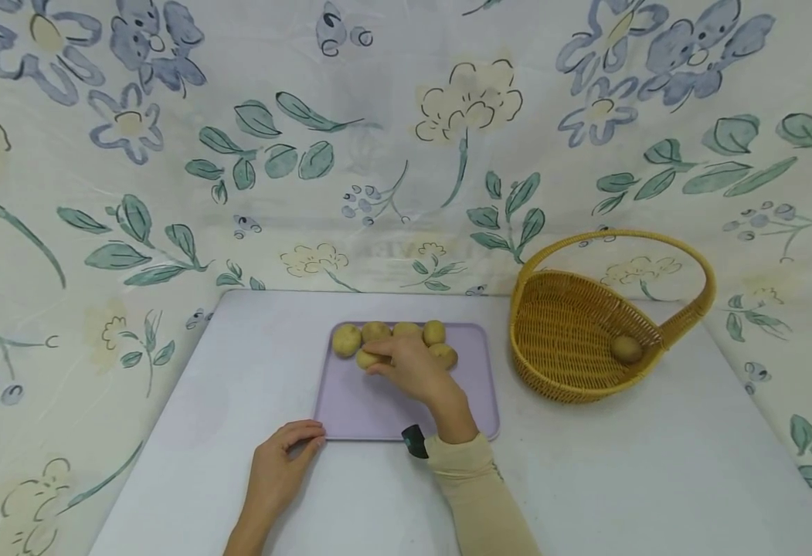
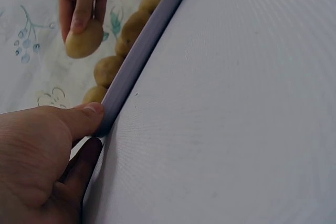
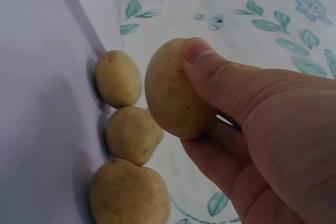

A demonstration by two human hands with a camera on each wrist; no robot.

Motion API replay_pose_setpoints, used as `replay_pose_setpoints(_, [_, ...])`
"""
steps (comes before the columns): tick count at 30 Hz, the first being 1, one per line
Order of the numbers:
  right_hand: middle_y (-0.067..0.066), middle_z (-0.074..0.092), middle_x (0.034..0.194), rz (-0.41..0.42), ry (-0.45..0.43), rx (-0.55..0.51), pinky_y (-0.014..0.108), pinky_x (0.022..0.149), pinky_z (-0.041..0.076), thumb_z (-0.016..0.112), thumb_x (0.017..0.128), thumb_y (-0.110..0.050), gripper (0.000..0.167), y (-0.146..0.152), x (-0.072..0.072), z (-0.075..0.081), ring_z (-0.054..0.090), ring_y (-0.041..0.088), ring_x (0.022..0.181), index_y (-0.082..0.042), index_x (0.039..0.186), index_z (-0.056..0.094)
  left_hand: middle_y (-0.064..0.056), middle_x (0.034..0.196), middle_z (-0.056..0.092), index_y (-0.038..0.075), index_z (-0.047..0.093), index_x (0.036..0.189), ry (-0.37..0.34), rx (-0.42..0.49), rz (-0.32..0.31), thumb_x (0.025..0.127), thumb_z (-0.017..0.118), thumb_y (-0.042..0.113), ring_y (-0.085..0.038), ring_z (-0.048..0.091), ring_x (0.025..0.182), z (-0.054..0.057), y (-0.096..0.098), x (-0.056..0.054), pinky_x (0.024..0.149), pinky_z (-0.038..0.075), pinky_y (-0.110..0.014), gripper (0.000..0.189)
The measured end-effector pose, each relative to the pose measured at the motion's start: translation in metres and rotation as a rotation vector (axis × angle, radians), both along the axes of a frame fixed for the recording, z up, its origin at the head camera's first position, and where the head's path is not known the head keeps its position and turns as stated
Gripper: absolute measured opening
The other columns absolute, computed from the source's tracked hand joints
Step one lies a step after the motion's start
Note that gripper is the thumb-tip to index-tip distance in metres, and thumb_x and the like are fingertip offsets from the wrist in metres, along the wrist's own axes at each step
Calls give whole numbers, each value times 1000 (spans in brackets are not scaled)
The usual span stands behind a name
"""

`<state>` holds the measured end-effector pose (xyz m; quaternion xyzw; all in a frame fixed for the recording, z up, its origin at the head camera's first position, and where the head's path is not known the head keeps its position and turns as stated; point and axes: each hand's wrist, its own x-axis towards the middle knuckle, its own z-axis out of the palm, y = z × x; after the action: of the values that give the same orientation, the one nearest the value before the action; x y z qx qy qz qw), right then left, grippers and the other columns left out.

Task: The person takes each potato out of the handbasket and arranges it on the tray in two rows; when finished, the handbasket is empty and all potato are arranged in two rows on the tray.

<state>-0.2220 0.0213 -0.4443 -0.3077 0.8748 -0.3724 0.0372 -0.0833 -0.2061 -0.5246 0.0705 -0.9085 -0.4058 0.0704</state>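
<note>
My right hand point(image 1: 416, 369) pinches a pale yellow potato point(image 3: 170, 90) between thumb and fingers, held above the lilac tray point(image 1: 371, 405). In the left wrist view the held potato point(image 2: 85, 40) hangs below those fingertips. Several other potatoes point(image 1: 346, 340) lie along the tray's far side, two of them close by the right hand and partly hidden by it. At the tray's near left corner, my left hand point(image 1: 279, 466) grips the rim, thumb on top and fingers beneath.
To the right of the tray stands a brown wicker basket point(image 1: 562, 340) with a tall arched handle. One potato point(image 1: 626, 349) lies inside it. A floral cloth point(image 1: 392, 193) hangs behind the white table point(image 1: 586, 479).
</note>
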Motion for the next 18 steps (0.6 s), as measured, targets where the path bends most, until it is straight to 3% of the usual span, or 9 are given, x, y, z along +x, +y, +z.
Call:
replay_pose_setpoints(3, [5, 74, 126, -7, -2, 2, 24, 90, 59, 80, 87, -15, 40, -4, -1, -5, 71, 18, 112, -9, 126, 72, 5, 117, 75, 21, 80, 100, -5, 0, 5, 88, 80, 14, -24, 68, 121, -1, 0, 0, 107, 51, -41, 15])
replay_pose_setpoints(8, [3, 75, 124, -32, 23, 45, 22, 88, 59, 79, 87, -17, 39, -9, -4, -14, 72, 16, 108, -10, 125, 73, 5, 118, 75, 23, 80, 100, -10, 1, 12, 88, 80, 14, -23, 68, 121, -1, 0, 0, 107, 51, -28, 15])
replay_pose_setpoints(14, [1, 76, 122, -43, 84, 121, 29, 97, 58, 78, 89, -21, 36, -13, -7, -22, 71, 17, 114, -12, 123, 74, 4, 118, 75, 21, 80, 101, -7, 11, 4, 88, 80, 13, -24, 68, 122, 1, 1, 0, 107, 50, -41, 15])
replay_pose_setpoints(18, [0, 76, 121, -52, 98, 151, 31, 99, 57, 78, 90, -22, 34, -15, -8, -25, 70, 18, 116, -13, 122, 75, 4, 118, 75, 21, 80, 100, -9, 11, 6, 88, 80, 13, -24, 68, 121, 2, 2, 0, 107, 50, -41, 15])
